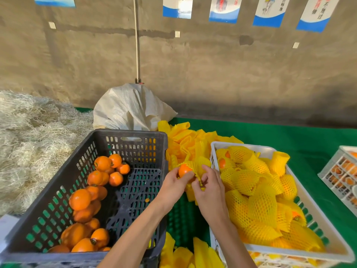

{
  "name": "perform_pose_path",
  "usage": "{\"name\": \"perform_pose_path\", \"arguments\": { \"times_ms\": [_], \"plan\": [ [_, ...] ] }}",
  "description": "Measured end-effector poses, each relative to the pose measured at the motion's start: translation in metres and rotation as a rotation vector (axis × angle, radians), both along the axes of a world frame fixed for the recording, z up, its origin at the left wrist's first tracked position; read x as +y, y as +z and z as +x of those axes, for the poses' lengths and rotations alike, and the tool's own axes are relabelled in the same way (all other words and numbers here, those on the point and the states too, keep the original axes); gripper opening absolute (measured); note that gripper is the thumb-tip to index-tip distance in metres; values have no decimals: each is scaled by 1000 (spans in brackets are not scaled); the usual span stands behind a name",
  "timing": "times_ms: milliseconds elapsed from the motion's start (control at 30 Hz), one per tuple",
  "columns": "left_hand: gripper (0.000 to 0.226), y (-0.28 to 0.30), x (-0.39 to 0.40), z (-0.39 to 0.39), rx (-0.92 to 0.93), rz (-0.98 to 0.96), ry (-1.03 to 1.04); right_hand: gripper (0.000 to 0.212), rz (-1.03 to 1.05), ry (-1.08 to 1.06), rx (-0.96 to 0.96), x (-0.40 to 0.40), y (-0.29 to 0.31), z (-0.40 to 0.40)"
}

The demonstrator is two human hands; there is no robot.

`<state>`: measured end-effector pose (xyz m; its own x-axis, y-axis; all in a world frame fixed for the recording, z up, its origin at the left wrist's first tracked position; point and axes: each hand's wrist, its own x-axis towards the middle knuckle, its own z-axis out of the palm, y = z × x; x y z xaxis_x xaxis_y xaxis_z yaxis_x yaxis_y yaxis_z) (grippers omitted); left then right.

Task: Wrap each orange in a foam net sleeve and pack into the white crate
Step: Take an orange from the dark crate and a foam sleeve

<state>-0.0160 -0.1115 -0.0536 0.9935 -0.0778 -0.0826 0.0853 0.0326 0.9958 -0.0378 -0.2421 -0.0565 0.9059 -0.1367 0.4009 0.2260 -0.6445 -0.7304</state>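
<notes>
Black crate at 8 o'clock, biggest thing on the table: slotted walls, loose unwrapped oranges piled along its left side, right half of the floor bare. One small round sticker lies on that floor.

White crate at 4 o'clock, just beside the black one w/ a gap between: heaped w/ wrapped oranges in yellow foam net, a few showing orange skin through the mesh. One empty sleeve stands up at its far right rim.

Pile of spare sleeves at 12 o'clock, behind both crates & touching the white crate's far-left corner. More sleeves at 6 o'clock, bottom edge.

Second white crate at 3 o'clock, cut off by the frame edge, oranges inside.

Hands meet over the gap, approx centre. Left hand grips the orange from below-left, fingers curled round it. Right hand pinches the foam net sleeve at its lower edge, thumb & fingers bent; sleeve mouth sits against the orange's right side, fruit mostly bare. Hands close together, nearly touching.
</notes>
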Motion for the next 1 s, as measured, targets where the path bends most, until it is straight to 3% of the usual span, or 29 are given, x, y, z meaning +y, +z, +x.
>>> {"name": "perform_pose_path", "arguments": {
  "times_ms": [67, 267, 400, 533, 633, 733, 800, 900, 933, 1000],
  "plan": [
    [21, 1, 3, -2, 6, -46, -26, 46, -39, -26, 44, 2, -1, 2],
    [55, -5, -5, -4, -159, 105, 201, 34, -174, -87, -34, -13, 5, 4],
    [74, -1, -11, -1, -245, 150, 205, 33, -208, -102, -65, -15, 12, -1],
    [57, 12, -20, 16, -253, 355, 249, 35, -230, -90, -168, -15, 18, -6],
    [48, 26, -42, 29, -295, 341, 268, 39, -177, -148, -239, -24, 27, -4],
    [39, 37, -76, 46, -348, 284, 248, 29, -194, -237, -294, -43, 41, 7],
    [40, 46, -102, 58, -326, 201, 170, 22, -248, -314, -284, -57, 49, 14],
    [49, 46, -129, 73, -146, -16, -148, 17, -267, -374, -295, -73, 57, 21],
    [45, 42, -133, 76, -108, -3, -257, 15, -267, -383, -295, -75, 58, 21],
    [39, 29, -134, 83, -166, 211, -364, 15, -262, -385, -288, -79, 55, 22]
  ]
}}
